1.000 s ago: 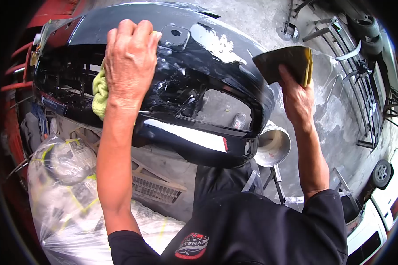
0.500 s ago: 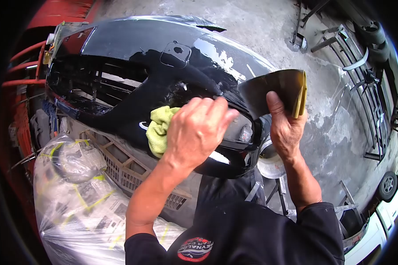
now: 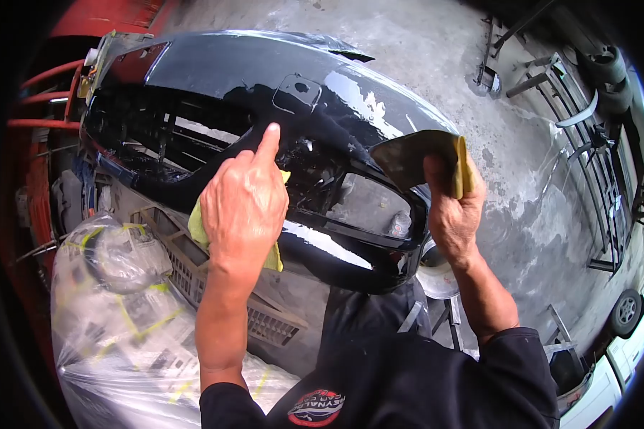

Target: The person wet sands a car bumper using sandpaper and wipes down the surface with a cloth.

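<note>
A black car bumper (image 3: 207, 68) lies in front of me, its upper part dull grey and its lower part glossy and wet-looking. My left hand (image 3: 245, 204) is over its middle, index finger stretched out and other fingers curled round a yellow-green cloth (image 3: 197, 223). The fingertip is just below the square outline (image 3: 298, 94) on the bumper; whether it touches the surface I cannot tell. My right hand (image 3: 456, 218) grips a folded sheet of sandpaper (image 3: 411, 156), dark on one face and yellow on the back, above the bumper's right end.
Plastic-wrapped, newspaper-masked parts (image 3: 129, 314) sit at lower left beside a slatted grille (image 3: 272, 325). A white bucket (image 3: 436, 275) stands under the bumper's right end. Red metal bars (image 3: 50, 96) are at far left. Metal frames (image 3: 587, 143) and a wheel (image 3: 627, 312) are on the right.
My left hand has moved left with the cloth, and its index finger now points away from me. The right hand with the sandpaper has shifted slightly left and down.
</note>
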A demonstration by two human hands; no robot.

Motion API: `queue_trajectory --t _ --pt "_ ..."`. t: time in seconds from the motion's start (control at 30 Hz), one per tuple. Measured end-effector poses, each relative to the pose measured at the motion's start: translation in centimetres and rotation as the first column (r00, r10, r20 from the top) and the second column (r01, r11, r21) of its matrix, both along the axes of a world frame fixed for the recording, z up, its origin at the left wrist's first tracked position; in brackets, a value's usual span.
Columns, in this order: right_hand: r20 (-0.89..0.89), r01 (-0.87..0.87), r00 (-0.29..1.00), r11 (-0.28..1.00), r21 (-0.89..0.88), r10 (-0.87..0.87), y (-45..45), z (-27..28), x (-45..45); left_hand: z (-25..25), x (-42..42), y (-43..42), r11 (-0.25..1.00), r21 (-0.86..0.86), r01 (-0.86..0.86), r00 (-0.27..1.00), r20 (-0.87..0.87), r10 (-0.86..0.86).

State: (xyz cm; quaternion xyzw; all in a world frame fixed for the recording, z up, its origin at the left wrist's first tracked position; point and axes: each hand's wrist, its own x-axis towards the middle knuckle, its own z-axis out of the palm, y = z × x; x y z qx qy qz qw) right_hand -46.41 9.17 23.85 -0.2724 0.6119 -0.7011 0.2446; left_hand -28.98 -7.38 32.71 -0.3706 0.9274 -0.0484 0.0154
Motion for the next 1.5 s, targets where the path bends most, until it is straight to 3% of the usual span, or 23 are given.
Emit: queue_trajectory --t 0.07,0.13,0.2,0.27,0.37,0.43,0.47,0.5,0.57,0.6,0.63,0.67,0.73,0.77,0.87,0.9,0.93,1.0,1.07,1.13,1.27,1.33,1.5 --pt "0.037 -0.033 0.999 0.999 -0.009 0.033 -0.1 0.5 0.7 0.3 -0.2 1.0 0.989 0.147 0.021 0.986 -0.168 0.004" --pt "-0.26 -0.049 0.965 0.998 -0.033 0.039 -0.6 0.4 1.1 0.7 -0.2 2.5 0.938 0.326 0.117 0.947 -0.321 -0.007" --pt "-0.43 -0.094 0.903 0.984 -0.154 0.019 -1.3 1.3 1.9 0.8 -0.3 3.8 0.853 0.473 0.221 0.892 -0.451 0.018" --pt "-0.27 -0.126 0.961 0.97 -0.208 0.067 -1.1 2.0 4.3 1.0 -0.3 4.2 0.774 0.576 0.263 0.857 -0.509 0.088" --pt "-0.437 -0.27 0.88 0.952 -0.143 0.184 -0.7 1.6 4.5 0.9 0.7 4.3 0.572 0.774 0.271 0.789 -0.519 0.328" --pt "-0.437 -0.369 0.848 0.926 -0.078 0.301 -0.1 1.9 3.9 1.1 1.2 4.4 0.448 0.858 0.253 0.764 -0.461 0.452" --pt "-0.435 -0.419 0.825 0.907 -0.044 0.361 0.2 2.1 3.7 1.2 1.3 4.3 0.456 0.853 0.255 0.762 -0.467 0.448" --pt "-0.285 -0.427 0.881 0.893 -0.142 0.377 0.7 1.3 4.2 1.2 1.4 4.3 0.465 0.847 0.256 0.759 -0.475 0.446" --pt "-0.228 -0.448 0.887 0.869 -0.209 0.402 0.6 1.0 3.4 1.8 1.2 4.4 0.44 0.877 0.195 0.733 -0.428 0.529" --pt "-0.14 -0.413 0.911 0.873 -0.259 0.389 0.2 1.4 3.3 1.7 1.2 4.4 0.445 0.868 0.219 0.728 -0.45 0.518" --pt "0.157 -0.436 0.865 0.868 -0.235 0.477 0.4 2.6 3.1 1.6 1.2 4.3 0.449 0.86 0.244 0.725 -0.469 0.505" --pt "0.329 -0.405 0.833 0.896 -0.184 0.444 0.0 4.1 3.2 1.5 1.2 4.1 0.451 0.851 0.269 0.723 -0.487 0.49" --pt "0.306 -0.547 0.811 0.831 0.099 0.498 -0.6 4.5 2.3 1.8 1.2 3.8 0.529 0.805 0.268 0.761 -0.514 0.396" --pt "0.06 -0.53 0.847 0.847 0.034 0.528 -1.3 3.7 2.2 2.0 1.1 3.8 0.537 0.805 0.251 0.765 -0.505 0.399" --pt "-0.087 -0.426 0.899 0.903 0.055 0.43 -2.7 3.6 2.0 4.2 2.1 2.5 0.616 0.777 0.13 0.772 -0.469 0.429" --pt "-0.357 -0.367 0.856 0.926 0.089 0.374 -4.0 3.0 1.8 5.2 2.8 1.5 0.663 0.745 0.067 0.724 -0.494 0.482" --pt "-0.598 -0.264 0.756 0.96 0.095 0.268 -5.3 2.4 1.5 5.7 4.3 -0.2 0.806 0.59 0.039 0.735 -0.563 0.377" --pt "-0.798 -0.191 0.567 0.975 0.113 0.203 -7.7 1.1 1.6 6.3 6.8 -3.8 0.964 0.244 -0.107 0.719 -0.65 0.245" --pt "-0.892 -0.139 0.395 0.974 0.178 0.219 -9.7 0.2 2.3 6.6 8.6 -7.6 0.958 -0.091 -0.273 0.803 -0.569 0.175" --pt "-0.906 -0.114 0.323 0.961 0.25 0.274 -10.5 0.0 3.0 5.6 10.1 -11.0 0.936 -0.276 -0.218 0.874 -0.482 0.061" --pt "-0.853 -0.127 0.346 0.92 0.371 0.392 -9.1 0.8 3.1 2.4 12.4 -13.6 0.957 -0.287 -0.044 0.918 -0.389 -0.074" --pt "-0.866 -0.074 0.342 0.929 0.362 0.365 -9.0 1.6 2.9 1.8 12.7 -13.6 0.95 -0.311 -0.007 0.885 -0.444 -0.139" --pt "-0.893 -0.041 0.294 0.938 0.343 0.34 -9.4 1.4 3.2 0.8 13.5 -13.8 0.92 -0.377 0.104 0.901 -0.356 -0.248"
